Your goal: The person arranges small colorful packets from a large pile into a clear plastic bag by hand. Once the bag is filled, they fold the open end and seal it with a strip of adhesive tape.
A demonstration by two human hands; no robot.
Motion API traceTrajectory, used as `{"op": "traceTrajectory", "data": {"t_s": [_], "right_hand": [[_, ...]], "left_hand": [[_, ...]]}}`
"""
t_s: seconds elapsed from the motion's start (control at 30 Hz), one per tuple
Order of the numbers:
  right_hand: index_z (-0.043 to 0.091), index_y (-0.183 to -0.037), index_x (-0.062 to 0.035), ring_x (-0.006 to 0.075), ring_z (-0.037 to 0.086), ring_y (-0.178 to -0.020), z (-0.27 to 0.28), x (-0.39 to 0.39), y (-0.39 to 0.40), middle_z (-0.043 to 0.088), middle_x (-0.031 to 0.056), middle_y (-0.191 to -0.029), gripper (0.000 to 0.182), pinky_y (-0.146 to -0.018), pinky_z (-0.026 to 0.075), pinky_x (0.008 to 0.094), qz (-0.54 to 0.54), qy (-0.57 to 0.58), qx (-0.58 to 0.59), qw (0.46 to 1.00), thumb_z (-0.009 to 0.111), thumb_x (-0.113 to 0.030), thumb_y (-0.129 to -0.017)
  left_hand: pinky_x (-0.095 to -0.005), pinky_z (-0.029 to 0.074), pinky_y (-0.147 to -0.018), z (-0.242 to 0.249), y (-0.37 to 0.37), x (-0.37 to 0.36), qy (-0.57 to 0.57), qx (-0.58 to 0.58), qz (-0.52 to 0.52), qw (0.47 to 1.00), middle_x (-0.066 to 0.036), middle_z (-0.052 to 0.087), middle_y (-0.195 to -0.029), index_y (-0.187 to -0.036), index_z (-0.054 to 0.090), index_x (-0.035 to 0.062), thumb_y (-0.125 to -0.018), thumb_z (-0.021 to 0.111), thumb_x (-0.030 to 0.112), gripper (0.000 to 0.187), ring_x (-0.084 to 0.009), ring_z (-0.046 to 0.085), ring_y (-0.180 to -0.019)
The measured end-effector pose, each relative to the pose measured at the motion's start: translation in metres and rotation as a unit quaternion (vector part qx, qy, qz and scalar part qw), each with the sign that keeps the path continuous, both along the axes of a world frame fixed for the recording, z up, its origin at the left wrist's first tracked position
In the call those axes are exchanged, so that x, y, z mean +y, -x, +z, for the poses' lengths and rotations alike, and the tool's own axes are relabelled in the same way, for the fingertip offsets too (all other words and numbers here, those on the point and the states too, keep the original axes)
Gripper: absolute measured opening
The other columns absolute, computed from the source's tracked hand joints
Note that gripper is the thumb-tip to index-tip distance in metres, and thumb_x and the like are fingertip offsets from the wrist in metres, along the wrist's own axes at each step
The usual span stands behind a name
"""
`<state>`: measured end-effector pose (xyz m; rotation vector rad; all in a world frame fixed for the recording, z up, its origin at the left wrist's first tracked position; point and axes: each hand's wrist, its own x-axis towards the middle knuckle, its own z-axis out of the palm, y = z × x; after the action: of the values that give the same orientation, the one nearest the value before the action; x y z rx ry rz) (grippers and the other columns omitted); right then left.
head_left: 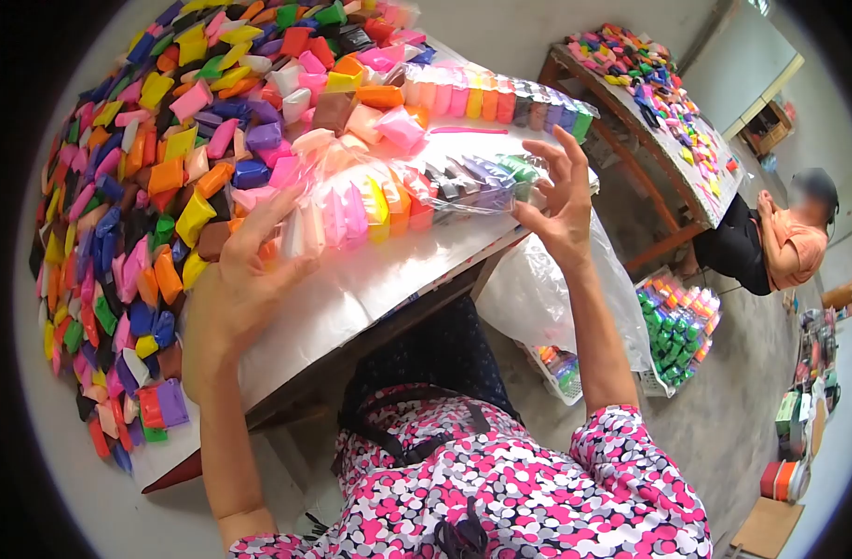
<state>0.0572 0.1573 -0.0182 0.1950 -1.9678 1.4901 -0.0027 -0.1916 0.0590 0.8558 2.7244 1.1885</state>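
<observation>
A clear plastic bag (402,205) lies near the table's front edge, holding a row of small coloured packets, from pale pink through yellow, orange and red to black, purple and green. At its left end is my left hand (249,279), cupped, thumb and fingers apart beside the pale packets. My right hand (561,200) curves around the green end with fingers spread, its thumb close to the plastic; firm contact cannot be made out. Just behind lies a second filled bag (496,98) with a similar row. A thin pink strip (468,130) rests between the two bags.
A large heap of coloured packets (165,186) covers the table's left and back. Below on the right are a white plastic sheet (538,289) and a crate of filled bags (677,331). Another person (789,233) sits beside a second table (668,140) bearing more packets.
</observation>
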Motion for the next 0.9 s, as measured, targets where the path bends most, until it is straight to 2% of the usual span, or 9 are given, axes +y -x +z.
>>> {"op": "traceTrajectory", "data": {"t_s": [0.07,0.17,0.33,0.43,0.53,0.63,0.67,0.8,0.9], "right_hand": [[0.03,-0.149,-0.0115,0.03,0.046,-0.13,-0.005,-0.008,-0.005,0.044,0.0164,-0.141,0.101,-0.105,0.04,0.0456,-0.04,-0.057,0.046,0.997,0.081,-0.011,-0.061],[0.034,-0.146,-0.0116,0.0332,0.045,-0.131,0.004,-0.017,-0.004,0.043,0.0188,-0.142,0.099,-0.106,0.039,0.0484,-0.146,-0.316,0.143,0.926,0.084,-0.012,-0.061],[0.056,-0.128,-0.0061,0.0351,0.057,-0.116,0.016,-0.001,0.007,0.045,0.0191,-0.141,0.062,-0.097,0.049,0.0443,-0.079,-0.35,0.125,0.925,0.078,-0.006,-0.07],[0.059,-0.124,-0.005,0.0334,0.059,-0.114,0.021,0.004,0.014,0.053,0.0189,-0.133,0.05,-0.094,0.051,0.0424,-0.08,-0.382,0.162,0.906,0.072,-0.004,-0.076],[0.062,-0.117,-0.0024,0.0303,0.064,-0.106,0.022,0.005,0.021,0.065,0.0168,-0.115,0.031,-0.086,0.053,0.039,-0.095,-0.37,0.168,0.909,0.063,-0.006,-0.086],[0.063,-0.11,0.0003,0.0281,0.069,-0.095,0.023,-0.003,0.02,0.07,0.014,-0.098,0.021,-0.079,0.053,0.0366,-0.104,-0.15,0.069,0.981,0.056,-0.012,-0.094],[0.064,-0.108,0.0012,0.0259,0.071,-0.083,0.026,-0.002,0.023,0.072,0.014,-0.092,0.024,-0.073,0.053,0.0349,-0.116,-0.182,0.095,0.972,0.051,-0.017,-0.099],[0.065,-0.104,0.0016,0.0209,0.071,-0.071,0.031,-0.005,0.04,0.071,0.0133,-0.079,0.026,-0.066,0.054,0.0323,-0.137,-0.143,0.083,0.977,0.052,-0.02,-0.1],[0.066,-0.099,0.002,0.0179,0.069,-0.067,0.036,0.001,0.054,0.07,0.0123,-0.072,0.029,-0.063,0.053,0.0305,-0.112,-0.108,0.004,0.988,0.054,-0.024,-0.1]], "left_hand": [[-0.0329,0.039,-0.105,0.002,-0.004,0.001,-0.018,-0.009,0.001,1.0,-0.011,0.054,-0.136,-0.139,0.051,0.005,-0.08,0.075,0.012,0.064,-0.0231,0.051,-0.123],[-0.0328,0.039,-0.105,-0.004,0.001,0.006,-0.031,0.031,-0.011,0.999,-0.011,0.055,-0.136,-0.137,0.052,0.0045,-0.084,0.074,0.015,0.058,-0.0234,0.051,-0.123],[-0.0294,0.044,-0.097,-0.008,0.013,0.01,-0.062,-0.021,0.008,0.998,-0.01,0.061,-0.126,-0.129,0.058,0.0014,-0.091,0.068,0.019,0.043,-0.0179,0.058,-0.111],[-0.0266,0.048,-0.089,-0.013,0.019,0.008,-0.104,-0.034,0.01,0.994,-0.008,0.066,-0.116,-0.124,0.062,-0.0006,-0.095,0.064,0.018,0.035,-0.0134,0.06,-0.1],[-0.0246,0.049,-0.084,-0.022,0.022,0.006,-0.13,-0.007,0.013,0.991,-0.004,0.067,-0.107,-0.12,0.064,-0.0016,-0.097,0.06,0.015,0.028,-0.0105,0.06,-0.094],[-0.0232,0.048,-0.081,-0.026,0.024,0.003,-0.158,-0.013,0.021,0.987,-0.002,0.066,-0.103,-0.117,0.066,-0.0018,-0.099,0.056,0.01,0.023,-0.0089,0.059,-0.092],[-0.0226,0.047,-0.081,-0.024,0.021,0.003,-0.158,-0.021,0.029,0.987,-0.001,0.065,-0.102,-0.115,0.066,-0.0019,-0.099,0.055,0.009,0.022,-0.0084,0.059,-0.091],[-0.0216,0.046,-0.08,-0.029,0.03,0.002,-0.162,-0.031,0.046,0.985,-0.001,0.066,-0.101,-0.11,0.068,-0.0016,-0.099,0.054,0.007,0.02,-0.0068,0.057,-0.089],[-0.0219,0.046,-0.081,-0.025,0.048,-0.005,-0.118,-0.1,0.016,0.988,-0.004,0.065,-0.108,-0.123,0.062,0.0,-0.096,0.058,0.009,0.028,-0.0083,0.057,-0.095]]}}
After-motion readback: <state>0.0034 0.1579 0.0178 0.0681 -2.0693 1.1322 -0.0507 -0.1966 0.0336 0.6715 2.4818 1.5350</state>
